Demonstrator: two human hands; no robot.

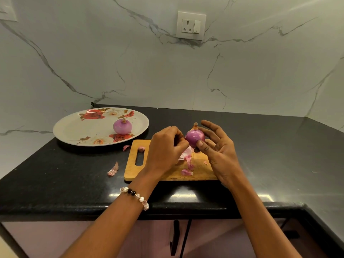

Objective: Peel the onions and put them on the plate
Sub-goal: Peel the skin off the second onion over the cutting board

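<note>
In front of me a white marble-look wall fills the upper frame, grey veins running across it. Upper right of centre sits a white socket and switch plate. Below, a black speckled countertop spans the middle, its glossy surface catching bright light patches near the front edge at centre. At the bottom, pale pink cabinet doors with a black handle.

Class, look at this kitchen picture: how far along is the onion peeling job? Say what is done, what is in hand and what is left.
Done: one peeled onion sits on the floral plate. In hand: the right hand holds a second onion above the cutting board while the left hand pinches at its skin; peels lie below. Left: finish peeling it and put it on the plate.
</note>
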